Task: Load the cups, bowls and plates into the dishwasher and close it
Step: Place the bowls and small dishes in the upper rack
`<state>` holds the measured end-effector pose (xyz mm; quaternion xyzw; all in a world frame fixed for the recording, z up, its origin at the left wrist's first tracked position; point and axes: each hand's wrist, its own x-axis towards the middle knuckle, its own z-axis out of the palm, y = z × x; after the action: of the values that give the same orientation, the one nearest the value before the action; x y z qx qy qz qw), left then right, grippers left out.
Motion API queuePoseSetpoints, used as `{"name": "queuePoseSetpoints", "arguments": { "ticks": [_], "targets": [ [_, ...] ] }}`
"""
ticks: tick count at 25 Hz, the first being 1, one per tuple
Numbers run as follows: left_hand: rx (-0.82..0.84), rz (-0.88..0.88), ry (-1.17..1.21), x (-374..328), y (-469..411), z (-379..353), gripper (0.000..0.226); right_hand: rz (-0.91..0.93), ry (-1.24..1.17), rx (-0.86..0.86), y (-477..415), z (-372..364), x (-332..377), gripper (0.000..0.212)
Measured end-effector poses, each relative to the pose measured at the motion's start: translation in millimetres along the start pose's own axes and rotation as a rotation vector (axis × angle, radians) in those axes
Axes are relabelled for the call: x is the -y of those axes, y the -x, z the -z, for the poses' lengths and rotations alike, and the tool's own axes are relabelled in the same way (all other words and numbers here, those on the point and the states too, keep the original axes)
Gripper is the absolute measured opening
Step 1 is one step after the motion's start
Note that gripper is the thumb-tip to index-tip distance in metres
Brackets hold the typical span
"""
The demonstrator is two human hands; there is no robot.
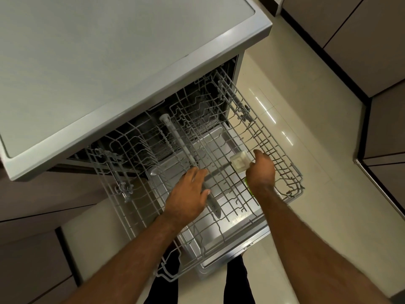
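The grey wire upper rack (276, 150) of the dishwasher (122, 69) is pulled out over the open door (221, 253). My right hand (260, 172) is shut on a small clear glass cup (238, 162), held on its side just over the right part of the rack. A bit of something green (248, 185) shows under my right wrist; I cannot tell what it is. My left hand (188, 195) lies flat on the middle of the rack, fingers stretched out, holding nothing. The rack holds no other dishes that I can see.
A grey spray arm (179, 140) runs beneath the rack. The lower rack (140, 139) sits inside the machine. Cream floor tiles (317, 137) lie to the right, brown cabinet fronts (359, 40) beyond them and more at the left (32, 216). My legs (235, 281) stand at the door's front edge.
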<state>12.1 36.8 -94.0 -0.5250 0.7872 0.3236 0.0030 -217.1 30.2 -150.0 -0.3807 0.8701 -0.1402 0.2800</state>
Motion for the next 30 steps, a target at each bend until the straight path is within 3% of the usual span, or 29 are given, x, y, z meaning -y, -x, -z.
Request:
{"name": "queuePoseSetpoints", "arguments": {
  "ticks": [4,11,16,21,24,30],
  "targets": [
    [-0.067,0.007,-0.030,0,5,20,0.058,0.169,0.072,-0.039,23,15,19,0.053],
    [-0.243,0.016,0.014,-10,59,109,0.064,0.590,-0.034,-0.150,102,56,130,0.026],
    [-0.594,0.072,0.012,39,107,194,0.050,0.948,-0.184,-0.254,173,54,247,0.021],
    [-0.885,0.191,-0.078,118,156,279,0.041,1.196,-0.198,-0.093,232,18,382,0.024],
    [-0.901,0.339,-0.151,183,180,322,0.050,1.306,-0.134,0.009,250,-16,455,0.029],
    [-0.716,0.663,-0.262,299,209,397,0.086,1.415,0.089,0.167,271,-79,570,0.051]
  ]
}}
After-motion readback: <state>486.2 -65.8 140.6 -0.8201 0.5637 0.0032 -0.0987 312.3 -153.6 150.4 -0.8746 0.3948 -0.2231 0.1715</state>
